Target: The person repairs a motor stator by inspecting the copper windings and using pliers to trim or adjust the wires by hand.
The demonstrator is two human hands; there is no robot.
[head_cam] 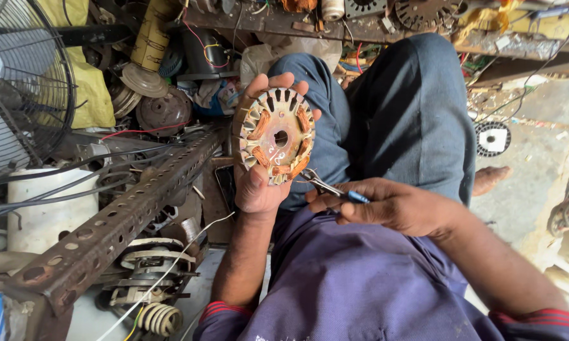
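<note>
Stator (277, 136) above the lap, pliers (325, 186) just right of it, fan (19, 82) far left.

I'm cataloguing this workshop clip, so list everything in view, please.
Stator disc: one, cream with copper coils, held upright in left hand.
Pliers: one, metal with blue handle, in right hand, tip at the disc's lower edge.
Fan: one, dark wire guard, far left.
Perforated angle bar: one, rusty, running diagonally at left.
Second stator: one, black and white, on floor at right.
Motor parts: several, grey, lower left.
Left hand: fingers around the disc.
Right hand: gripping pliers.
</note>
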